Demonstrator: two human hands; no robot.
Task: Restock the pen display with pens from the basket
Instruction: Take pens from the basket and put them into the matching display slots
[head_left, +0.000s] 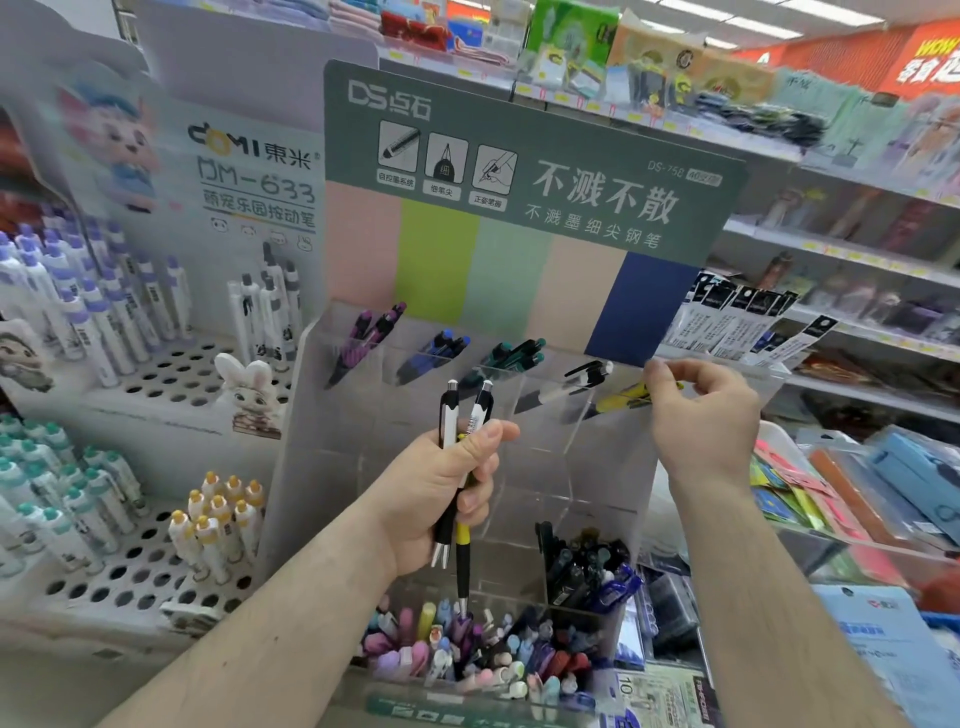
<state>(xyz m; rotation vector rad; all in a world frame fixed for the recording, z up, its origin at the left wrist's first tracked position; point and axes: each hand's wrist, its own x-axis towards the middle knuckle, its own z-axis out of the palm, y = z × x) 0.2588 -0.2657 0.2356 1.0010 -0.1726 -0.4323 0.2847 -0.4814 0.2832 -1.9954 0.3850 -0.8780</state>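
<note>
A clear acrylic pen display (415, 447) with a green header card stands in front of me. Its top row of slots holds purple pens (363, 338), blue pens (439, 351), teal pens (511, 356), a white and black pen (576, 382) and yellow pens (621, 400). My left hand (441, 488) grips a small bunch of pens (460, 441), white-black and yellow-black ones, upright below the middle slots. My right hand (698, 415) is at the rightmost slot, its fingers curled by the yellow pens; whether it pinches one I cannot tell. No basket is in view.
A clear box of mixed pens (467, 654) sits below the display, with dark pens (584, 566) in a lower slot. White pegboard stands with pens (93, 322) fill the left. Shelves of packaged stationery (857, 483) run along the right.
</note>
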